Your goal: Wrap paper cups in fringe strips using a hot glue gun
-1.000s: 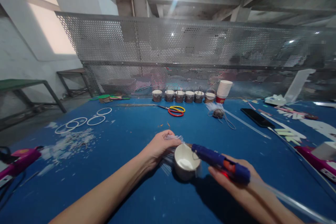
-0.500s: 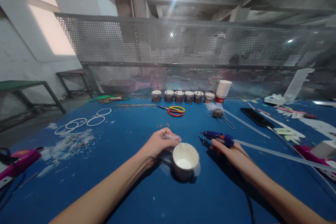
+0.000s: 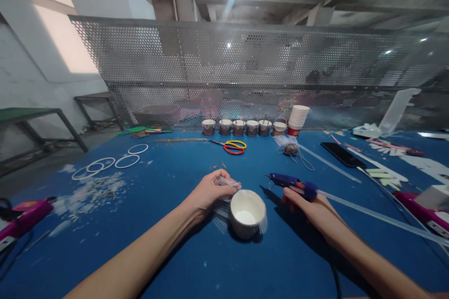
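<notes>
In the middle of the blue table stands a small cup (image 3: 247, 212), pale inside, with sheer mesh ribbon (image 3: 221, 220) sticking out around its lower side. My left hand (image 3: 213, 192) is closed at the cup's left, pinching a gathered end of the sheer ribbon between thumb and fingers. To the right, my right hand (image 3: 310, 205) is wrapped round a dark blue hot glue gun (image 3: 289, 182), its nozzle pointing left, apart from the cup. A long clear glue stick (image 3: 379, 217) runs out of the gun's back.
At the back stand several covered cups (image 3: 239, 127) and a paper cup stack (image 3: 298, 119). Red-and-yellow scissors (image 3: 234, 147), a twine ball (image 3: 290, 149) and a phone (image 3: 343, 154) lie nearer. White rings (image 3: 126, 161), scraps (image 3: 101, 189) and a pink glue gun (image 3: 26, 215) are left.
My right hand has lifted the glue gun slightly, its nozzle shifting a little up and left. The left hand and the cup stay nearly in place.
</notes>
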Available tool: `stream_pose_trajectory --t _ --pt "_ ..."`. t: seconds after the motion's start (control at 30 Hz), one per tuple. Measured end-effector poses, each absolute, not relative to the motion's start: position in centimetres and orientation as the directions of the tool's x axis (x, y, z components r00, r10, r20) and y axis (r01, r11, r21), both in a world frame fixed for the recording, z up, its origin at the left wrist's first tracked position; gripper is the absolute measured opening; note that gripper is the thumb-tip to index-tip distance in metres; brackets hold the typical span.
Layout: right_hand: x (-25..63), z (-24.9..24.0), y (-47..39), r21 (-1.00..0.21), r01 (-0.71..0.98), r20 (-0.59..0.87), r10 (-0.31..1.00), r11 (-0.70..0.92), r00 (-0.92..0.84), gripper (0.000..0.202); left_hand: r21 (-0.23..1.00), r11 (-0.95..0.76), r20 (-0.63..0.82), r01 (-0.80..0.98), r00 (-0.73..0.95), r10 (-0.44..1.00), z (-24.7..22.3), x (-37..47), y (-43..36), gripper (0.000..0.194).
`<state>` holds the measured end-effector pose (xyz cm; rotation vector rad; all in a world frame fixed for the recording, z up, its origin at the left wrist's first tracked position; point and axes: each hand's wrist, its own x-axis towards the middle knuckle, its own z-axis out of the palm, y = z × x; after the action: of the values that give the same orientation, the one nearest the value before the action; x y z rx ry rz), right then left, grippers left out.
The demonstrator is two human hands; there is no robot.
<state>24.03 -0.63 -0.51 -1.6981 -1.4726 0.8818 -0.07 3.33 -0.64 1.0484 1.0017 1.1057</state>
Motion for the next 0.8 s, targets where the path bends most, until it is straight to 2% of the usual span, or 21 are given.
stream_pose_trajectory --t 0.23,0.37,0.63,0.8 --pt "22.7 1.4 -4.0 -0.861 0.500 -0.003 0.984 0.090 -0.181 0.036 0.986 0.112 -0.091 -0.127 0.161 0.983 -0.7 -0.2 3.4 0.032" --pt "21.2 2.0 -4.4 -0.851 0.498 0.025 0.961 0.165 -0.277 0.028 0.985 0.107 -0.084 -0.132 0.168 0.982 -0.6 -0.1 3.3 0.032" --pt "20.0 1.9 -3.6 -0.858 0.499 -0.024 0.961 0.122 -0.275 0.028 0.986 0.112 -0.092 -0.126 0.158 0.983 -0.4 0.1 3.1 0.032" --pt "20.0 1.5 -3.8 -0.854 0.492 0.015 0.954 0.167 -0.298 0.031 0.988 0.110 -0.093 -0.111 0.153 0.984 -0.5 0.2 3.2 0.033"
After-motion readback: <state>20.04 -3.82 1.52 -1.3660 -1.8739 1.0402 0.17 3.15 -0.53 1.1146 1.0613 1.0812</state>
